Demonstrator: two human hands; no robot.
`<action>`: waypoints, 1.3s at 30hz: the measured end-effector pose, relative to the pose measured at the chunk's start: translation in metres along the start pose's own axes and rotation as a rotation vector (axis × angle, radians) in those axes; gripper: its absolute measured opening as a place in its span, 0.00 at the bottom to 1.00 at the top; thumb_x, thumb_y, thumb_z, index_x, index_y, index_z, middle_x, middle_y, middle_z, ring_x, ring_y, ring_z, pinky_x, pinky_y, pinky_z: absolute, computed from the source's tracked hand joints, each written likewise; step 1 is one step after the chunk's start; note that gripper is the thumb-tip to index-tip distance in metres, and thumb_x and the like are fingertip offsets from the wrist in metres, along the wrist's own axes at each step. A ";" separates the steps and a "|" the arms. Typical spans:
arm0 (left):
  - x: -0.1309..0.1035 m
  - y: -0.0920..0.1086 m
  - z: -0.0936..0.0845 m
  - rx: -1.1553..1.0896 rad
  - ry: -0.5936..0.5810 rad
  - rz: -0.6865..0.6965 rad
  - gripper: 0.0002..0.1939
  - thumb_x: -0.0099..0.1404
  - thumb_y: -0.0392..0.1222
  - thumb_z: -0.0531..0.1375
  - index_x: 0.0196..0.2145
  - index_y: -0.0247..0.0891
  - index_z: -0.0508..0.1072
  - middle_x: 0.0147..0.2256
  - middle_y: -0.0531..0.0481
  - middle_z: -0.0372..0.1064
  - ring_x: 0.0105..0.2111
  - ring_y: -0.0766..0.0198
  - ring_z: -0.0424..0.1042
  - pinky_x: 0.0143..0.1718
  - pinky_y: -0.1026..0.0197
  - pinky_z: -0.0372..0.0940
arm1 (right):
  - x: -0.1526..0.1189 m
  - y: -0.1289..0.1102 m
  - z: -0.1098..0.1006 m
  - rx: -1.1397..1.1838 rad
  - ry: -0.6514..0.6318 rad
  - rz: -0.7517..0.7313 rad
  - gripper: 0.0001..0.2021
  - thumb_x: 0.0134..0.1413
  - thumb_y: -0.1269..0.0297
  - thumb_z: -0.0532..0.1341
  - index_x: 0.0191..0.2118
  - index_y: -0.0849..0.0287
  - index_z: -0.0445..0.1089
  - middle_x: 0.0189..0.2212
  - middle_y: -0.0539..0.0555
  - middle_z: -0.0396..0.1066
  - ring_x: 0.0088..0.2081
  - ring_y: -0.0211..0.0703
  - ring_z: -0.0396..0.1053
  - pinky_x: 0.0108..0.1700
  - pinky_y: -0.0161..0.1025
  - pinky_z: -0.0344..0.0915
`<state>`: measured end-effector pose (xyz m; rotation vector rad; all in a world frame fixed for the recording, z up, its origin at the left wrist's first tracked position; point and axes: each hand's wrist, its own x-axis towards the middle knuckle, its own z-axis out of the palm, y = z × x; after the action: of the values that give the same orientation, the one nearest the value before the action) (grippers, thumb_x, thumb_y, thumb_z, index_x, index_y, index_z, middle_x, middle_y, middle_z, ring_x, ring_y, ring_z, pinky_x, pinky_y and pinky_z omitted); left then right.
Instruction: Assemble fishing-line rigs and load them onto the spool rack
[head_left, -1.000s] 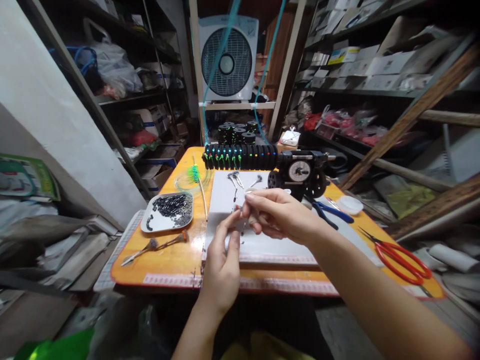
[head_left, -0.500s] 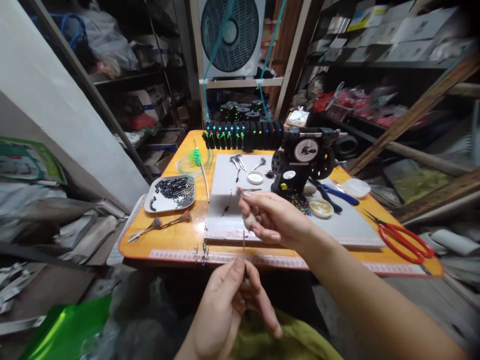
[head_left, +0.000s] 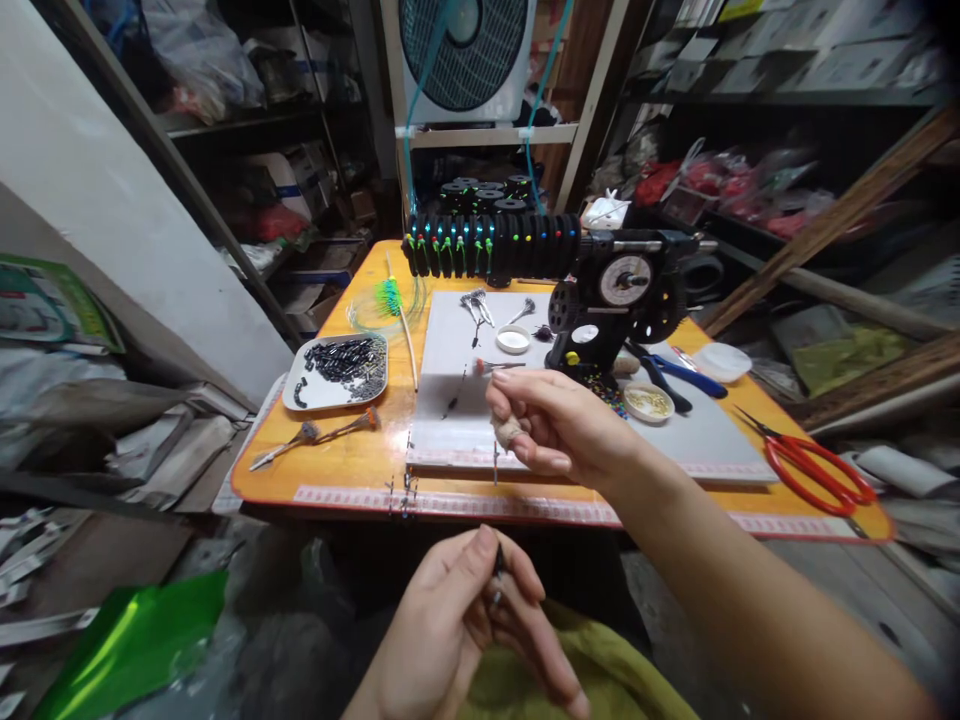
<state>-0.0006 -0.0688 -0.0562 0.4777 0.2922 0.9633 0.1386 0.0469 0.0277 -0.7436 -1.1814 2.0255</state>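
Low in front, my left hand (head_left: pixel 469 610) is closed, its thumb and forefinger pinching a small black fitting (head_left: pixel 499 562) with a shiny bit below it. Above the table's front edge, my right hand (head_left: pixel 559 420) is closed with thumb and fingertips together; what it holds is too fine to make out. A beige wrap (head_left: pixel 508 431) covers one of its fingers. Between the hands hangs a thin dark piece (head_left: pixel 495 462), apparently on a line. Just beyond the right fingertips, an orange-tipped brush-like piece (head_left: pixel 484 367) lies on the white board (head_left: pixel 431 440).
A black spool machine (head_left: pixel 600 290) stands at the board's back right. At left lies a white tray (head_left: pixel 292 402) of small black parts. Red-handled scissors (head_left: pixel 817 475) and blue-handled pliers (head_left: pixel 686 375) lie to the right. Small fittings (head_left: pixel 405 490) hang at the table's front edge.
The view has tipped slightly downward. My left hand sits a little to the right, and the gap between the hands has widened slightly. Both keep their pinch.
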 end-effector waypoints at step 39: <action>0.038 0.050 0.025 0.970 0.220 0.331 0.19 0.74 0.48 0.51 0.29 0.36 0.71 0.23 0.49 0.73 0.19 0.65 0.73 0.25 0.64 0.68 | -0.004 -0.006 0.002 0.022 -0.073 0.013 0.15 0.60 0.53 0.61 0.31 0.61 0.69 0.14 0.46 0.69 0.08 0.25 0.49 0.11 0.23 0.48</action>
<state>-0.0042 -0.0196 -0.0100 1.3369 0.9137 1.1623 0.1416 0.0447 0.0342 -0.6734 -1.1963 2.0883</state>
